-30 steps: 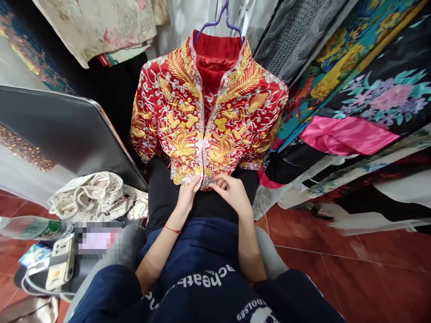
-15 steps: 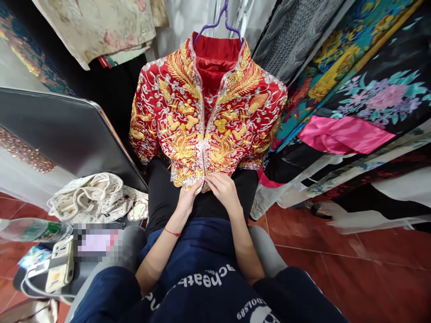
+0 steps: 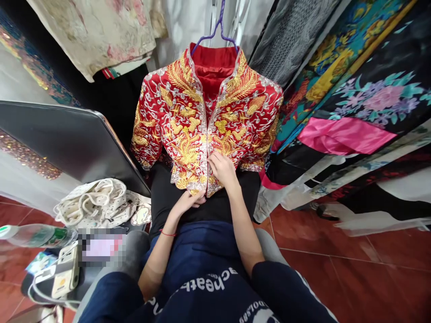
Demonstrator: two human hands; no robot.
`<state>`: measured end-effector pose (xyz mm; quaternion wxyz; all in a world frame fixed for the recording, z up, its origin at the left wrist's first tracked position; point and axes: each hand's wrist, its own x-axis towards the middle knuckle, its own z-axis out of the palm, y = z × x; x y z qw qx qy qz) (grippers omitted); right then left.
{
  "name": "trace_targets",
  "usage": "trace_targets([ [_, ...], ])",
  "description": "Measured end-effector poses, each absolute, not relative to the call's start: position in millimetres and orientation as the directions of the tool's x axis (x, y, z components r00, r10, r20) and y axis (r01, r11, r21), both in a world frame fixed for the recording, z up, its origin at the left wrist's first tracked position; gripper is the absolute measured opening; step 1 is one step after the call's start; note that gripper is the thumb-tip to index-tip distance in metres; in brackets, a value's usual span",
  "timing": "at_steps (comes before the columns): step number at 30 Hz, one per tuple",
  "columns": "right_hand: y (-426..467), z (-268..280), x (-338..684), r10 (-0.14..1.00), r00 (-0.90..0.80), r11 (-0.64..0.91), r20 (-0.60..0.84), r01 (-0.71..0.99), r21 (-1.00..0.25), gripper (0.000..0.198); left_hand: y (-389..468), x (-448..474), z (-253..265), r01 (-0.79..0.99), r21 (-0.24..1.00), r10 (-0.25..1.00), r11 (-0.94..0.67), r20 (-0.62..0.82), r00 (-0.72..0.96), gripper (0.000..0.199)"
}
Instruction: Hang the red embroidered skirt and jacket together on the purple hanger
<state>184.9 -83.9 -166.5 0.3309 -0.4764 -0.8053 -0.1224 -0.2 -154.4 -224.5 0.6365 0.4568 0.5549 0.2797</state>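
A red jacket [image 3: 184, 112] with gold and silver embroidery hangs on a purple hanger [image 3: 217, 33], its lower front over my black-covered lap. Its collar stands open in a V, and the two front edges run close together below. My left hand [image 3: 189, 201] is closed at the bottom hem, left of the centre line, fingers partly under the cloth. Higher up, my right hand [image 3: 223, 168] is pinched at the centre front edge. Whatever small part lies between its fingertips is hidden.
A dark-backed chair [image 3: 63, 139] stands at left. Near it lie a dotted cream cloth [image 3: 94, 202], a plastic bottle [image 3: 38, 235], a power bank [image 3: 66, 271] with a cable, and a phone-like blurred item [image 3: 102, 246]. Hanging garments [image 3: 377, 98] crowd the right side.
My right hand has risen along the front edge, away from my left hand. My left hand has dropped slightly at the hem. The whole view has shifted a little.
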Motion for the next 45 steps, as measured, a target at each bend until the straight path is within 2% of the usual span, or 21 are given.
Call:
trace_targets([
  [2,-91,-169,184,0.701,-0.311,0.513,0.642,0.845,-0.151,0.028,-153,-18,-211,0.506,0.802,0.821,0.317,-0.499,0.277,0.052],
  [4,-100,-176,183,0.708,-0.296,0.513,0.641,0.840,-0.179,0.029,-149,-22,-194,0.665,0.733,0.903,0.143,-0.372,0.215,0.051],
  [6,-108,-182,180,0.706,-0.301,0.527,0.641,0.829,-0.191,0.030,-140,-9,-177,0.744,0.668,0.982,-0.013,-0.133,0.136,0.041],
  [8,-112,-187,179,0.702,-0.319,0.545,0.637,0.817,-0.191,0.031,-126,11,-164,0.819,0.561,0.992,-0.120,0.044,0.115,0.029],
  [10,-111,-190,178,0.691,-0.335,0.555,0.640,0.813,-0.173,0.031,-112,28,-158,0.876,0.447,0.983,-0.182,0.083,0.162,0.019],
  [13,-104,-192,179,0.648,-0.392,0.584,0.653,0.806,-0.097,0.030,-96,37,-161,0.910,0.349,0.974,-0.223,0.042,0.222,0.025],
  [19,-76,-186,180,0.579,-0.499,0.636,0.645,0.771,0.026,0.033,-94,36,-173,0.926,0.346,0.989,-0.149,0.037,0.145,0.039],
  [23,-55,-162,182,0.543,-0.466,0.591,0.698,0.803,0.077,0.033,-108,47,-184,0.954,0.287,0.996,-0.083,0.008,0.085,0.043],
  [26,-45,-141,183,0.501,-0.482,0.593,0.718,0.796,0.120,0.031,-108,47,-183,0.954,0.291,0.998,-0.068,0.017,0.066,0.041],
  [30,-46,-127,181,0.458,-0.550,0.636,0.698,0.752,0.175,0.035,-84,35,-153,0.931,0.352,0.971,-0.101,0.241,0.015,0.035],
  [32,-49,-125,180,0.467,-0.554,0.638,0.689,0.750,0.171,0.035,-69,31,-136,0.913,0.365,0.934,-0.185,0.354,0.047,0.029],
  [34,-48,-122,180,0.477,-0.540,0.624,0.693,0.764,0.165,0.035,-58,31,-126,0.888,0.369,0.913,-0.275,0.391,0.120,0.026],
  [36,-44,-118,180,0.481,-0.535,0.605,0.694,0.776,0.179,0.036,-54,35,-126,0.870,0.389,0.915,-0.302,0.373,0.151,0.030],
  [39,-34,-108,179,0.468,-0.582,0.613,0.665,0.756,0.230,0.037,-56,42,-137,0.877,0.411,0.940,-0.248,0.321,0.116,0.040],
  [42,-22,-95,179,0.451,-0.616,0.615,0.646,0.739,0.276,0.039,-56,46,-147,0.896,0.398,0.956,-0.199,0.280,0.088,0.043],
  [45,-9,-79,178,0.456,-0.582,0.549,0.673,0.779,0.303,0.043,-51,48,-150,0.912,0.361,0.958,-0.195,0.271,0.098,0.043],
])
